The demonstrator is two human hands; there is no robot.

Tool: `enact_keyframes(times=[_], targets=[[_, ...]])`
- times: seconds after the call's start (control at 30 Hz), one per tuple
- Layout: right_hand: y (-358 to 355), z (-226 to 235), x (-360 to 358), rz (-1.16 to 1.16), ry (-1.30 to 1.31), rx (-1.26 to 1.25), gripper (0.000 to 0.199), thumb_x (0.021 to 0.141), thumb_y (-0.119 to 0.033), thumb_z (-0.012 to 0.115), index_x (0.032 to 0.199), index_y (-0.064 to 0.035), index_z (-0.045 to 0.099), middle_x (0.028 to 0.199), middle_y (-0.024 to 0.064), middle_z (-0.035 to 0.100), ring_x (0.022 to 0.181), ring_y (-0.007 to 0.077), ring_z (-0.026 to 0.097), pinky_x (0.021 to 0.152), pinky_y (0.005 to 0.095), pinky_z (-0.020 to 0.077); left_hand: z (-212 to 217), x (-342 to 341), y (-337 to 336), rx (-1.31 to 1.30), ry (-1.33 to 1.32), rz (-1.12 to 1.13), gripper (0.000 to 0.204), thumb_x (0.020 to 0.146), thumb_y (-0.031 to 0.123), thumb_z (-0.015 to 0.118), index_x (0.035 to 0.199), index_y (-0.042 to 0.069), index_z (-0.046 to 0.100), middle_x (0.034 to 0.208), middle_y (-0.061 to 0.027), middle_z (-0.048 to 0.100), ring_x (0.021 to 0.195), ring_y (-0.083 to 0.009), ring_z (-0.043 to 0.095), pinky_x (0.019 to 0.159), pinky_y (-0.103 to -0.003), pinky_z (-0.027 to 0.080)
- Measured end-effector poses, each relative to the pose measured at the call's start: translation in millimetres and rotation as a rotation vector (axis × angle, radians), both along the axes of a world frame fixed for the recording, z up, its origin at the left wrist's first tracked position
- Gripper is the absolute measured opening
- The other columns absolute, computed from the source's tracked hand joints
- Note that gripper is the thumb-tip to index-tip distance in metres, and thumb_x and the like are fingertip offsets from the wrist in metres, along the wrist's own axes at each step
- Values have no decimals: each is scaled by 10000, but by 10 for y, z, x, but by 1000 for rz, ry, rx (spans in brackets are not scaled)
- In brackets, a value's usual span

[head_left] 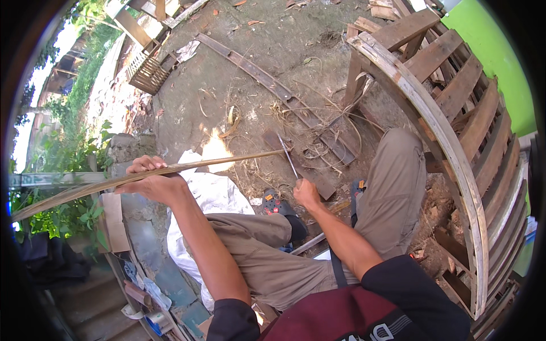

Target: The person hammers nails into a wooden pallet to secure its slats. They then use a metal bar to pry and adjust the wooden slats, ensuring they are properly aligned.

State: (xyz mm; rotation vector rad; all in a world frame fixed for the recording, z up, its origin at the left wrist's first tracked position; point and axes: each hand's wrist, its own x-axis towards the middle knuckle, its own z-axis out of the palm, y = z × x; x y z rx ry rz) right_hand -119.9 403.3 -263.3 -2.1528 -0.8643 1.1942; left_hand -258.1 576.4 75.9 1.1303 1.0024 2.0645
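At centre frame, the left hand grips a long thin brown bamboo strip; the right hand grips a slim metal blade touching the strip's tip.

— Room around the left hand?

— Tight below it: a grey concrete block sits right under, white sheeting just beside. Open air above and ahead, over bare dirt ground.

— The long bamboo strip?

— Spans from the plants at far left to the knife blade; it bars any straight pass between the hands at that height.

— Right hand?

— Boxed in low: knees either side, a sandal near. Forward, flat metal bars and dry scraps litter the soil.

— Far right?

— Closed. A curved slatted wooden frame stands just beside the right leg; gaps between slats look narrow.
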Motion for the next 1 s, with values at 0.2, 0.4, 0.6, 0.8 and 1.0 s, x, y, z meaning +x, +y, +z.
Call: enact_keyframes(times=[0.2, 0.4, 0.6, 0.8, 1.0], targets=[[-248, -90, 158, 46, 8, -24, 364, 848, -238, 669, 1077, 44, 642, 996, 323, 677, 985, 456, 670, 866, 498, 545, 117, 20, -52, -33, -89, -152, 696, 946, 763, 172, 625, 153, 269, 535, 7, 249, 443, -116, 240, 396, -264, 221], [144, 752, -203, 69, 144, 216, 283, 856, -222, 669, 1009, 15, 648, 939, 301, 690, 926, 473, 672, 799, 520, 550, 78, 13, -153, -59, -153, -5, 656, 951, 735, 188, 634, 166, 263, 542, 3, 261, 442, -115, 240, 393, -269, 216], [-12, 339, -152, 46, 0, 184, 310, 866, -250, 657, 1032, 10, 623, 947, 316, 679, 946, 485, 661, 798, 534, 542, 116, 80, -168, -91, -176, 70, 695, 929, 790, 160, 643, 166, 265, 543, 7, 257, 445, -117, 236, 402, -270, 215], [47, 239, -152, 49, 22, 92, 393, 853, -258, 659, 1115, 32, 616, 967, 349, 664, 976, 496, 651, 872, 520, 536, 68, 3, -104, -101, -213, 7, 713, 916, 814, 168, 649, 160, 266, 539, 2, 262, 438, -118, 232, 392, -261, 194], [-102, -405, 187, 116, -102, 1, 355, 879, -340, 637, 953, 3, 688, 960, 280, 692, 929, 484, 663, 831, 534, 530, 63, -79, -63, -92, -194, 17, 711, 909, 822, 180, 646, 166, 258, 526, -1, 269, 426, -118, 234, 390, -264, 180]])
